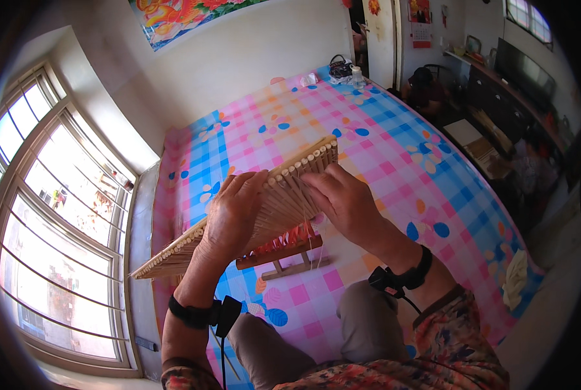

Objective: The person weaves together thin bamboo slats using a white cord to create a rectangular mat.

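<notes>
A panel of thin pale sticks (283, 207), bound side by side with their round cut ends along the upper edge, slants up in front of me. My left hand (233, 211) is wrapped over that edge near its middle and grips it. Close to the panel's right end, my right hand (344, 200) is closed in a pinch against the sticks; what its fingertips hold is hidden. Thin pale threads hang below the panel beside this hand. Under the panel stands a small wooden rack (290, 253) with red material on it, partly covered by the panel.
I sit on a broad bed surface with a pink and blue checked cover (394, 156). A barred window (69, 214) is close on the left. A bottle (357, 77) and a dark bag (340, 67) stand at the far edge. A pale cloth (515, 279) lies right; other people sit beyond.
</notes>
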{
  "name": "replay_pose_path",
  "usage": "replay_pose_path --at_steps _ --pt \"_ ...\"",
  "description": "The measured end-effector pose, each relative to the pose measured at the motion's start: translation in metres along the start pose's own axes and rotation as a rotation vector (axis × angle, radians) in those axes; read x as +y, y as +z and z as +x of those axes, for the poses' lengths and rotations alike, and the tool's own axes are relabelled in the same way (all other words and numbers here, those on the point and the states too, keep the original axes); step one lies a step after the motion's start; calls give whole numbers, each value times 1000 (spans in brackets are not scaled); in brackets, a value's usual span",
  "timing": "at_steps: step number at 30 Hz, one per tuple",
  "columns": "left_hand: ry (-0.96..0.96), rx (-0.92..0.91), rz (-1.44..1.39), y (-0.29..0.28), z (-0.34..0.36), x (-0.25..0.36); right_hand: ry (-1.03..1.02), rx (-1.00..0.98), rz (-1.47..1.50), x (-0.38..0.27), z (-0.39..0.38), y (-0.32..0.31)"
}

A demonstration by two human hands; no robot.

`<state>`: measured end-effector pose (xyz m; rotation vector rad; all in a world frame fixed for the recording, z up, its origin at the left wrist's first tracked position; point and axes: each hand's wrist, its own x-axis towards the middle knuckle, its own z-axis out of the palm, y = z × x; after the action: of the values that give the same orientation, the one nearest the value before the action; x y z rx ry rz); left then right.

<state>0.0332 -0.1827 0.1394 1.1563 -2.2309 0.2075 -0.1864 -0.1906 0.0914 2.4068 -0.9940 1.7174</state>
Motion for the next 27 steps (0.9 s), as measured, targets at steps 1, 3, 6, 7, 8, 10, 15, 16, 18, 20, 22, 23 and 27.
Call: replay_pose_path --at_steps 1,3,6,7,8,10,15,16,18,20,22,23,27 --pt "5 -4 -3 1 4 -1 33 -15 36 6 1 2" --pt "-41 -48 -43 4 12 -2 71 -26 71 15 2 5" --pt "16 -25 -81 16 19 -12 143 -33 111 21 -4 9" --pt "18 -30 -82 18 22 -13 154 -27 150 25 -5 10" --pt "11 -40 -92 18 24 -12 164 -21 188 28 -5 11" --pt "7 -53 -103 19 28 -13 178 -14 200 32 -5 14" --pt "-75 -125 -145 19 33 -7 213 -28 210 38 -9 13" --pt "-75 -127 -143 18 32 -7 206 -30 201 37 -9 12" --pt "-52 -115 -119 17 31 -6 199 -31 191 36 -9 12" --pt "-44 -98 -117 19 30 -7 195 -28 232 36 -11 12" --pt "-33 -80 -120 20 28 -6 216 -50 253 35 -11 9" --pt "-33 -80 -116 20 28 -6 238 -72 270 35 -11 7" --pt "-13 -69 -118 22 25 -5 238 -77 289 35 -14 6"
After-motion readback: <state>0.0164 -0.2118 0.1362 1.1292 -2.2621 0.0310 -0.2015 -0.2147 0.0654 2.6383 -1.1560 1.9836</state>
